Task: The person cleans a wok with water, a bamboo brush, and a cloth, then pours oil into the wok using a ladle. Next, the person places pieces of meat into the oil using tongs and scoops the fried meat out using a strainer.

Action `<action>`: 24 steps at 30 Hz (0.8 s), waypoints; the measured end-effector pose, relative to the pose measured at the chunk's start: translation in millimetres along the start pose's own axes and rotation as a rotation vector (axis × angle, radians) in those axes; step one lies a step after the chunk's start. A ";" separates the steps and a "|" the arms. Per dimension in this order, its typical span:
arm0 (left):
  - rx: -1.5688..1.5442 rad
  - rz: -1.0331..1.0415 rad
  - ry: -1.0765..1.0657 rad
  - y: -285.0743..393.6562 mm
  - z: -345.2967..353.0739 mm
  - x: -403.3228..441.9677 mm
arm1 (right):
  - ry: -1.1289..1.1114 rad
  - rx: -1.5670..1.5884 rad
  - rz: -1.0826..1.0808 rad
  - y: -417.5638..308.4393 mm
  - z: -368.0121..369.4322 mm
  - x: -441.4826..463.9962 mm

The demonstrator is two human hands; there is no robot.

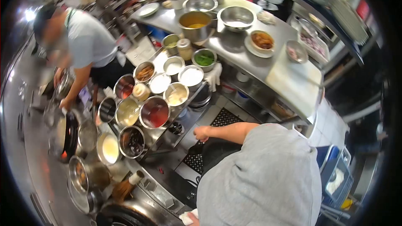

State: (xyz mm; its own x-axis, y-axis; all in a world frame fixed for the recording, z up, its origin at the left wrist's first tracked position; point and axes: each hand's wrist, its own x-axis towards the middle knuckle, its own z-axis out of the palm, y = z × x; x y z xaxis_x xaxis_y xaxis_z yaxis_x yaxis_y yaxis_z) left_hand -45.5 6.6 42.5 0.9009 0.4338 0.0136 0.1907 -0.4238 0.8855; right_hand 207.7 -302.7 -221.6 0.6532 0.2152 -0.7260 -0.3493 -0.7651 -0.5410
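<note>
My right hand [203, 134] is at the end of my outstretched bare arm, above the floor beside the sauce-pot counter. Its fingers are curled closed; a dark shape shows just below them, and I cannot make out whether they hold it. At the bottom edge, my left hand [193, 219] is partly cut off and grips a white cloth [185, 217]. What lies under the cloth is hidden. Near that hand is a dark wok [121, 217] on the range. A brown bristle brush [124, 189] with a pale handle end rests above the wok.
Several metal pots crowd the counter, including red sauce [157, 116], dark sauce [132, 142] and chopped greens [204, 58]. A co-worker [90, 44] bends over the stove at left. Behind stands a steel table [234, 48] with a white cutting board [293, 86]. A black mat [224, 119] lies on the floor.
</note>
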 end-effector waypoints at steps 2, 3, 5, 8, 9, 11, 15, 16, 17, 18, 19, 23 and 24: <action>0.033 0.043 -0.068 3.5 10.7 5.3 | 0.106 0.162 0.092 42.8 -20.3 -31.3; 0.047 0.064 -0.095 4.3 16.7 6.9 | 0.101 0.208 0.122 71.6 -29.4 -30.1; 0.093 0.106 -0.135 7.8 29.3 11.4 | 0.062 0.313 0.173 125.9 -57.9 -16.5; 0.179 0.162 -0.151 15.3 49.5 15.6 | 0.316 1.093 0.345 167.7 -105.8 -9.4; 0.205 0.177 -0.152 17.2 57.0 16.4 | 0.455 1.227 0.336 170.4 -118.6 -7.2; 0.264 0.209 -0.145 19.4 73.3 18.4 | 0.679 1.359 0.263 165.4 -147.2 -11.6; 0.415 0.244 -0.103 19.2 108.6 21.5 | 0.805 1.479 0.046 162.2 -180.4 7.9; 0.465 0.243 -0.097 17.1 118.1 22.1 | 0.767 1.454 0.001 154.5 -184.7 -4.4; 0.513 0.235 -0.092 13.3 128.7 22.3 | 0.660 1.413 0.023 154.0 -193.4 -7.4; 0.572 0.226 -0.086 8.4 138.6 24.9 | 0.521 1.352 -0.057 170.4 -194.3 7.1; 0.627 0.216 -0.080 5.1 147.1 25.6 | 0.479 1.375 -0.080 180.0 -190.7 16.3; 0.790 0.182 -0.079 -20.3 184.9 31.6 | 0.350 1.092 0.069 209.7 -160.1 -22.5; 0.814 0.174 -0.077 -26.8 192.6 32.8 | 0.292 0.929 0.115 225.8 -147.2 -32.6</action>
State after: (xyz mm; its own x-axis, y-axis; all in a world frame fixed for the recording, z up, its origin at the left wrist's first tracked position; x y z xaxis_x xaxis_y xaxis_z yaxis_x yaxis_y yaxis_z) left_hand 54.0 -121.0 -70.3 0.9621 0.2657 0.0609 0.2415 -0.9346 0.2613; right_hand 206.4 -571.9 -257.5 0.6790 -0.0854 -0.7291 -0.7291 0.0371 -0.6834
